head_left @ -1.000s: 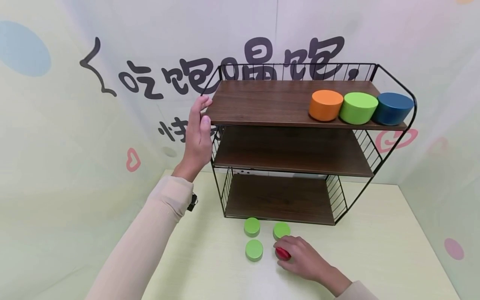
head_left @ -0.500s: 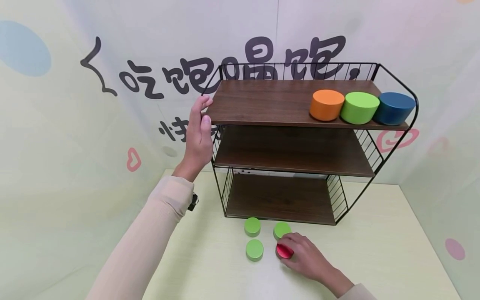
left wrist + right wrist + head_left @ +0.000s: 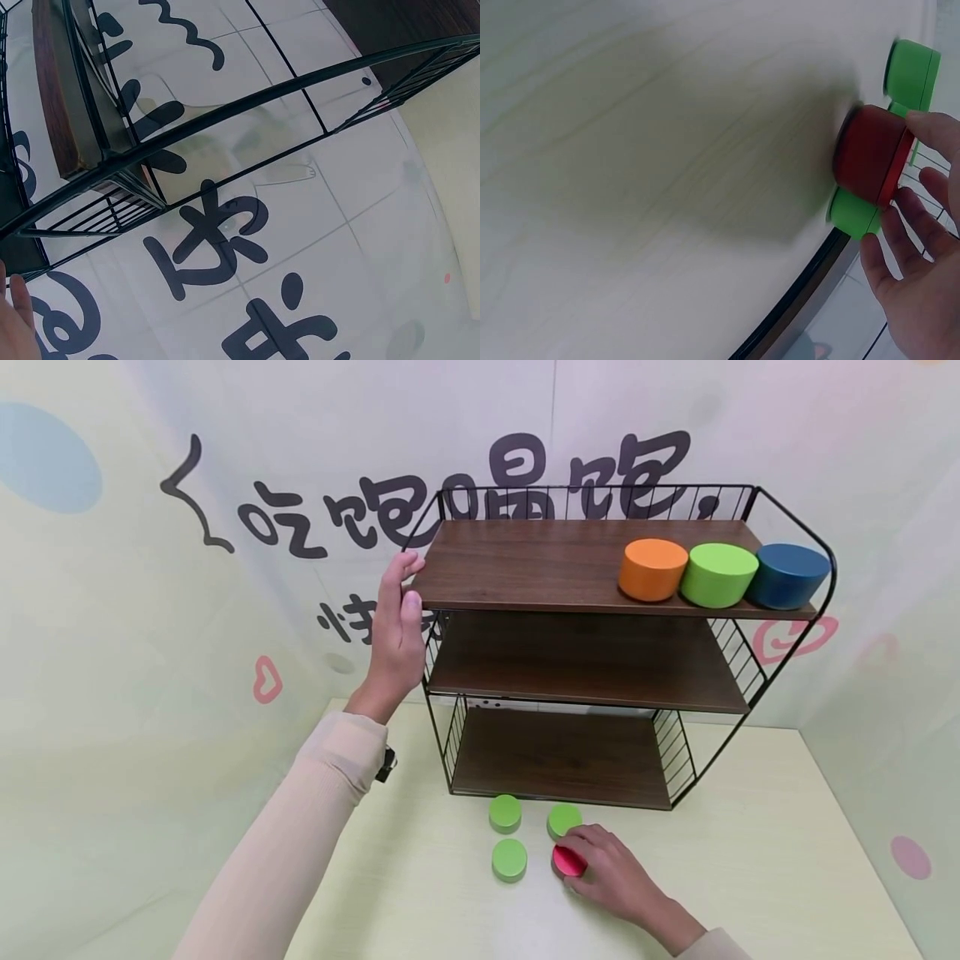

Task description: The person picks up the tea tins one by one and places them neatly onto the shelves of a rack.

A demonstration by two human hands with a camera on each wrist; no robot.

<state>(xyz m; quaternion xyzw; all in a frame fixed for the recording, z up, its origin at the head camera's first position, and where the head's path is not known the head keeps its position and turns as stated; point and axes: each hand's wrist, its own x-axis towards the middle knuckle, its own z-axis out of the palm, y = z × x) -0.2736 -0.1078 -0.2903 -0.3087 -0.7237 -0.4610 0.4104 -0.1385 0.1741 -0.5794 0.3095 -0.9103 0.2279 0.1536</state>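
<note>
In the head view my right hand [image 3: 611, 872] has its thumb and fingers around the edge of a small red round tin [image 3: 567, 862] standing on the table. The right wrist view shows the same red tin [image 3: 870, 154] from the side, thumb and fingertips at its lid edge. Close by are a green tin [image 3: 564, 820] just behind it and two more green tins, one [image 3: 509, 858] left of it and one [image 3: 506, 812] at the back left. My left hand [image 3: 395, 627], fingers extended, rests against the left side of the black wire rack [image 3: 577, 564] with dark wooden shelves.
On the top shelf's right end stand an orange tin [image 3: 652, 570], a light green tin [image 3: 718, 576] and a dark blue tin [image 3: 789, 577] in a row. The rack stands behind the small tins on the pale table [image 3: 765, 860]. A curtain [image 3: 187, 635] with lettering encloses the table.
The right fingers have shifted slightly to the right, and more of the red tin's top shows than a second ago. My left hand stays where it was.
</note>
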